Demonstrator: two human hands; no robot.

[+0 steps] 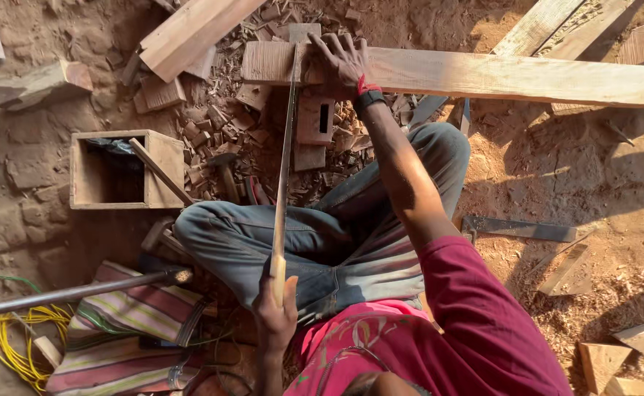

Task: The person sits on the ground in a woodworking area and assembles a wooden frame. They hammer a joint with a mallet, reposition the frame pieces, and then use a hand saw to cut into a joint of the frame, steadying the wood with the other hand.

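The head view looks down on a seated person sawing. The left hand [276,308] is closed around the pale wooden handle of a handsaw [285,169], whose long thin blade runs away from the body up to the plank [483,75]. The right hand [340,62] lies spread, palm down and fingers splayed, on the plank's upper face just beside the blade, pressing it in place rather than gripping it (a red thread and a dark band sit at the wrist). The plank lies crosswise in front of the person's jean-clad knees, resting on the sandy ground. The blade meets the plank near its left end; how deep the cut goes cannot be told, but the short end piece is still attached, so the cut looks unfinished. Around it lie wood chips and offcuts [212,110], a small mortised block [316,117] below the plank, an open wooden box [120,170] to the left, a striped cloth [127,323], yellow cord [17,341] and a metal square [520,229] on the sawdust at right.
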